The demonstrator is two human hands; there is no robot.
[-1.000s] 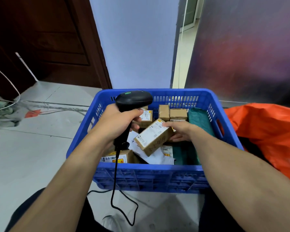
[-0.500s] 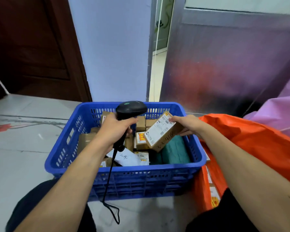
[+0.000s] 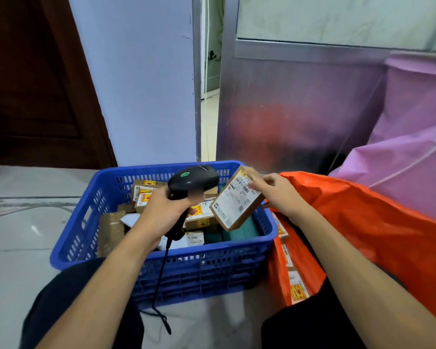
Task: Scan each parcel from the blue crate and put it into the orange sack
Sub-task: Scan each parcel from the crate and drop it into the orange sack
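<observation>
Left fingers [image 3: 177, 200] curled tight round the handle of a black barcode scanner [image 3: 193, 178]; forefinger blurred under the scanner head. Left hand [image 3: 164, 212] sits above the middle of the blue crate [image 3: 68, 238]. Scanner cable [image 3: 161, 270] drops from the handle over the crate's front wall to the floor [image 3: 20, 222].

Right fingers [image 3: 258, 184] clamped on a small cardboard parcel [image 3: 237, 205]: thumb on the labelled face near its upper corner, other fingers behind and beneath. Right hand [image 3: 278, 195] holds the parcel in the air above the crate's right rear corner, tilted, white label with barcodes facing up toward the camera. Its upper edge is just beside the scanner's nose; cannot tell if they touch.

Inside the crate: more cardboard boxes [image 3: 146, 192] with yellow and red stickers, a brown wrapped packet [image 3: 110, 231] at the left, a teal packet [image 3: 240, 231] under the held parcel, a white envelope [image 3: 189, 240] near the front.

Orange sack [image 3: 363, 222] touches the crate's right side, mouth open; labelled boxes [image 3: 297, 289] show inside it. Pink sack [image 3: 413, 117] behind the orange one. Metal door panel [image 3: 300, 109] and pale wall [image 3: 136, 84] behind the crate.
</observation>
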